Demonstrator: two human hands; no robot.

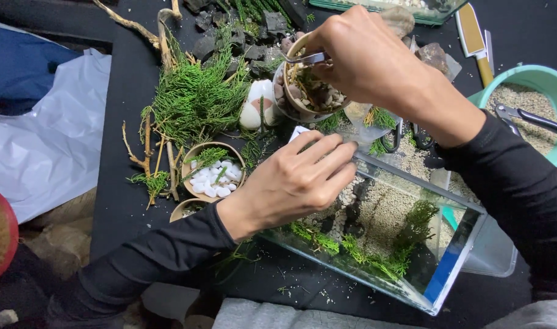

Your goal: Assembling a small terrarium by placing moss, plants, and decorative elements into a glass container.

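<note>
Right hand (pixel 367 58) at 12 o'clock, fingers clamped on metal tweezers (pixel 307 58), tips over brown bowl of mixed pebbles (pixel 312 91). Left hand (pixel 293 180) at centre, fingers together, resting on rim of glass tank (pixel 412 244); tank holds sand, white pebble row, dark stones, green sprigs. Bowl of white pebbles (pixel 212 173) at 9 o'clock of left hand, just beside. Green foliage pile (pixel 196 97) at 10 o'clock on black surface (pixel 117 183). Teal tub of sand (pixel 531 100) at 3 o'clock
</note>
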